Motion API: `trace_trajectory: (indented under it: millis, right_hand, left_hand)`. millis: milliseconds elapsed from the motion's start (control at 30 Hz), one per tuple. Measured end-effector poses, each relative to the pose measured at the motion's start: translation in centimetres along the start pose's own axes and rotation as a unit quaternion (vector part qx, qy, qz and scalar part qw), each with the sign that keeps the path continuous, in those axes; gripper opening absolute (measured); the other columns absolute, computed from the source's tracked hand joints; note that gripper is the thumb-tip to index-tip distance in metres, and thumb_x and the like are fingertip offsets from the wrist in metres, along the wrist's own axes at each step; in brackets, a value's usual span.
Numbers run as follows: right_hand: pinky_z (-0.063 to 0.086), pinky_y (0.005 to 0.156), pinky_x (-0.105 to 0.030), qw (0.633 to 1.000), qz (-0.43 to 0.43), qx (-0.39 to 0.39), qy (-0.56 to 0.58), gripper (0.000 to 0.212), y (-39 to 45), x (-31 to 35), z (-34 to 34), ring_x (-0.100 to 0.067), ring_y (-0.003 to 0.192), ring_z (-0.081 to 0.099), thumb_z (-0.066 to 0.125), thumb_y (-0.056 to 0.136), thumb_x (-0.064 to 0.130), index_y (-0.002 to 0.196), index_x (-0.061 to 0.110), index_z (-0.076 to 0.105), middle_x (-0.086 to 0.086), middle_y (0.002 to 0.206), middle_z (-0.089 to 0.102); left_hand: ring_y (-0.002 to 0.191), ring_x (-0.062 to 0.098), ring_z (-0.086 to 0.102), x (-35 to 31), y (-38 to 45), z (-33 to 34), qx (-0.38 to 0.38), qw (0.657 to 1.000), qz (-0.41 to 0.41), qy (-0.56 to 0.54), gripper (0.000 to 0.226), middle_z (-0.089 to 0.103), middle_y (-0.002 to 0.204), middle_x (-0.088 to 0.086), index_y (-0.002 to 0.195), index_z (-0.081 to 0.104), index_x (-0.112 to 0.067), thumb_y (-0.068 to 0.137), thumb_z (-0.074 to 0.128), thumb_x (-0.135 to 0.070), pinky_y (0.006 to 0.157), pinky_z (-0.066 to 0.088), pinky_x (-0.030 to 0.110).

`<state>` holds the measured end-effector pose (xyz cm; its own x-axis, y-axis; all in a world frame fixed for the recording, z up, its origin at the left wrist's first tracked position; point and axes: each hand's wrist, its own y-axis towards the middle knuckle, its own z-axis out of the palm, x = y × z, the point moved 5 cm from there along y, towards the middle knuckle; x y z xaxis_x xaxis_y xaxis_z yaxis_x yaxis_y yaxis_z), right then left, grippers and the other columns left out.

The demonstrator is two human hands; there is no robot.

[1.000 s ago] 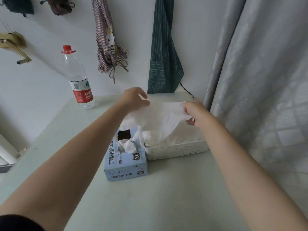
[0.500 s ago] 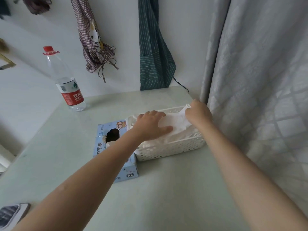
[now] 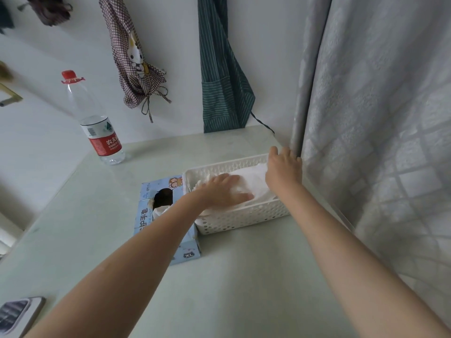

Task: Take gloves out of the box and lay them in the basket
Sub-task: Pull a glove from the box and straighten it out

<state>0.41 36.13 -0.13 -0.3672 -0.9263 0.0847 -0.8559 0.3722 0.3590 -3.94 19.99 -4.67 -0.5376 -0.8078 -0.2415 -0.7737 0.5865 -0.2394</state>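
Just left of the basket sits the box, its long axis toward the person; left hand presses flat on gloves, nearer than right hand, grip unclear.

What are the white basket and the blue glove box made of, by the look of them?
The basket looks like moulded white plastic, matt, its walls pierced with regular rows of small holes. The glove box looks like thin printed cardboard, slightly glossy, with folded edges and a cut-out opening on top.
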Motion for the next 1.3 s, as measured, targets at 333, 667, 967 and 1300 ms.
trace_trajectory:
  millis: [333,667,967,1300]
  right_hand:
    - [0.041,0.072,-0.025,0.913,-0.22,0.214,0.27,0.011,-4.0,14.1,-3.7,-0.015,0.089,0.055,0.059,0.093,0.02,0.1,0.017,0.067,0.005,0.095,0.058]
    - [0.041,0.08,-0.029,0.918,-0.263,0.276,0.107,0.015,-7.8,20.7,-3.6,-0.023,0.093,0.058,0.06,0.091,0.022,0.094,0.013,0.072,-0.004,0.098,0.066]
    - [0.048,0.062,-0.023,0.835,-0.095,0.179,0.512,0.019,-5.2,19.8,-6.9,-0.014,0.069,0.064,0.049,0.099,0.022,0.096,0.008,0.062,-0.004,0.081,0.071]
    - [0.049,0.072,-0.024,0.795,-0.069,0.18,0.575,0.019,-5.1,19.0,-6.5,-0.01,0.084,0.062,0.062,0.092,0.026,0.107,0.014,0.065,-0.005,0.099,0.069]
  left_hand:
    - [0.058,0.019,0.063,8.5,-8.9,-8.6,-0.302,0.921,-0.097,-0.227,0.017,0.069,0.075,-0.003,0.09,0.071,-0.02,0.089,0.055,-0.024,0.067,0.055,0.033]
    - [0.079,0.011,0.062,13.7,-13.6,-6.9,-0.255,0.926,-0.105,-0.257,0.021,0.067,0.092,-0.009,0.097,0.072,-0.02,0.087,0.054,-0.018,0.072,0.052,0.026]
    - [0.087,0.014,0.064,13.1,-13.7,-7.0,-0.26,0.904,-0.026,-0.339,0.004,0.068,0.093,-0.005,0.089,0.068,-0.022,0.088,0.069,-0.026,0.076,0.05,0.026]
    - [0.064,0.017,0.056,15.1,-14.5,-8.5,-0.351,0.749,-0.103,-0.552,0.013,0.06,0.07,0.002,0.076,0.067,-0.013,0.088,0.068,-0.02,0.062,0.05,0.029]
